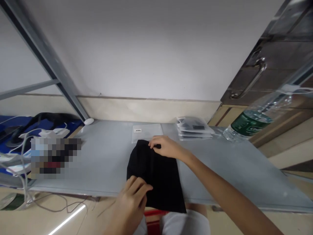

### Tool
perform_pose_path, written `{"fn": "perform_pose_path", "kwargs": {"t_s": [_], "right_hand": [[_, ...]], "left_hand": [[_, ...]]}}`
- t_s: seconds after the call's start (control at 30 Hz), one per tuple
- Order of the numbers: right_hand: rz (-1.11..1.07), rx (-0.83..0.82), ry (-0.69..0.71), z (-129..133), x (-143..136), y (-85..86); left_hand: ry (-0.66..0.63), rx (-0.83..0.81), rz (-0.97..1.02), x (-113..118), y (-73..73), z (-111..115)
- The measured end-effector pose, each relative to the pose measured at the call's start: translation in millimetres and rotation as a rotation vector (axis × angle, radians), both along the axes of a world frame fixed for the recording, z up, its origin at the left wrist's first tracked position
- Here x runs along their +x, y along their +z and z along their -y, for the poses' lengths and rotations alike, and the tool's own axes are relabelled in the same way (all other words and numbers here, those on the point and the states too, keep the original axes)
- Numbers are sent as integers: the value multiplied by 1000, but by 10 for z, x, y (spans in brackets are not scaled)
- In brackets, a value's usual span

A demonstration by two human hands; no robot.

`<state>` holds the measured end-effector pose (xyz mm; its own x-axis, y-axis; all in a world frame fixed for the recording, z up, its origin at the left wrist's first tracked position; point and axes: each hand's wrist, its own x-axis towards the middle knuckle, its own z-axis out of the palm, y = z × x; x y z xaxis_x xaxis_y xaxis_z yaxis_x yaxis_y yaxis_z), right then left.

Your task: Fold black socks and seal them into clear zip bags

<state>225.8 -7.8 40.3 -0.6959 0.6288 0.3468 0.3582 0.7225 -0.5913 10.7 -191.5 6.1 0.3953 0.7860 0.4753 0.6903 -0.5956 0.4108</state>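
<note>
A piece of black cloth [163, 178] lies partly folded on the grey tabletop, its lower end hanging over the front edge above my lap. My left hand [135, 192] is closed on the cloth's near left edge, fingers curled. Farther up, my right hand [165, 147] pinches the far edge near the middle. A fold runs between the two hands. Just behind the cloth lies a flat clear plastic bag [148, 130] with a small white label. What kind of garment or cloth this is, I cannot tell.
A stack of clear bags with dark contents [194, 129] sits at the back right, beside a large water bottle [256, 119] with a green label. White cables and power strips [55, 132] crowd the left. A metal post [70, 98] rises at the back left against the wall.
</note>
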Motion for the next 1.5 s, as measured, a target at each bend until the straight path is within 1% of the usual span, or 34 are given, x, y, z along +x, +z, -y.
{"fn": "perform_pose_path", "kwargs": {"t_s": [0.1,0.17,0.23,0.3,0.37,0.4,0.43,0.5,0.57,0.63,0.7,0.8,0.9,0.97,1.03,1.1,1.17,1.23,1.3,1.33,1.4,1.5], "right_hand": [[84,64,-79,91,107,-214],[135,115,-95,143,131,-286],[135,163,-140,221,120,-291],[66,195,-249,345,75,-259],[3,202,-323,506,7,-244],[2,199,-312,589,-30,-256],[32,194,-270,666,-65,-285],[135,179,-194,784,-117,-380],[217,163,-183,854,-137,-486],[240,145,-206,909,-118,-548],[218,127,-232,1001,-50,-542],[165,97,-264,1264,156,-450],[158,97,-196,1605,451,-403],[188,96,-187,1794,637,-445],[215,94,-206,1917,777,-532],[210,125,-219,1977,865,-632],[159,190,-215,2001,921,-710],[85,232,-220,2012,961,-751],[3,229,-252,2012,987,-753],[-37,206,-288,2001,991,-740],[-108,104,-405,1938,971,-689],[-198,-167,-633,1693,878,-566]], "left_hand": [[-6,-40,-56,58,-71,16],[-5,-75,-55,46,-66,29],[31,-71,-11,-10,-18,40],[90,-24,31,-104,46,42],[120,12,-3,-212,80,36],[109,14,-59,-262,74,31],[82,13,-130,-305,50,25],[16,11,-275,-358,-36,17],[-7,24,-363,-367,-139,16],[6,34,-392,-352,-216,20],[7,43,-397,-350,-250,30],[1,49,-386,-432,-265,56],[3,48,-342,-614,-300,91],[-8,61,-312,-737,-330,106],[-26,78,-293,-822,-342,109],[-56,95,-274,-862,-323,102],[-99,87,-256,-869,-282,89],[-138,58,-214,-861,-235,71],[-158,5,-137,-844,-194,38],[-150,-25,-84,-828,-176,13],[-85,-95,39,-769,-135,-66],[97,-231,213,-604,-59,-282]]}}
